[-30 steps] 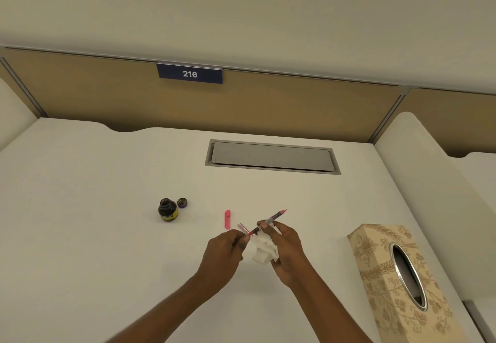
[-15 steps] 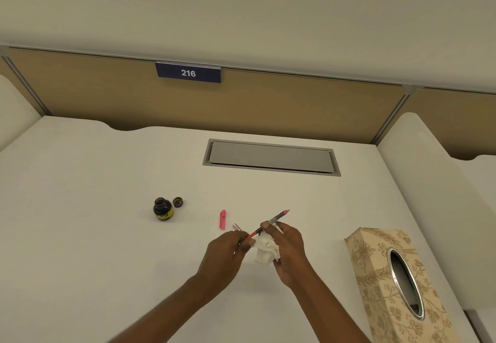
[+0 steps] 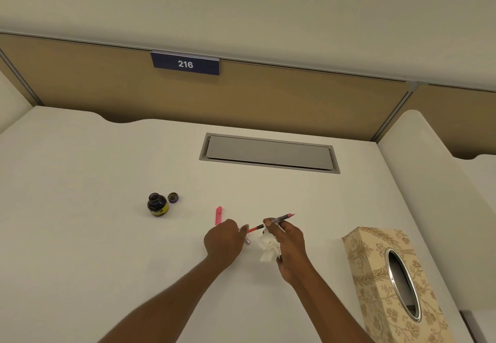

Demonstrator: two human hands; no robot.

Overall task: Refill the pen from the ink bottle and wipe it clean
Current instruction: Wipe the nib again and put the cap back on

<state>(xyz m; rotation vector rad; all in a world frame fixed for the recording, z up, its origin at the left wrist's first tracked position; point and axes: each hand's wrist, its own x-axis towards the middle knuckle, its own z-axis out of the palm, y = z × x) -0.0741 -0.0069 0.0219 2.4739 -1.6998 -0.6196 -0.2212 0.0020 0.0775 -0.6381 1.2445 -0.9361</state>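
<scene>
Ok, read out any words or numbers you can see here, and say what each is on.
"216": white on the blue sign on the partition.
Label on the ink bottle: too small to read.
Pattern only on the tissue box, no text seen.

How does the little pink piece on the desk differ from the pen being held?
The pen is long and thin, dark with a red end; the pink piece is short and pink all over. The pen is lifted off the desk, slanted, pinched in the right hand that also holds a crumpled tissue; the pink piece lies flat, unheld, beside the left hand, which grips a small part. Both are slim and reddish.
</scene>
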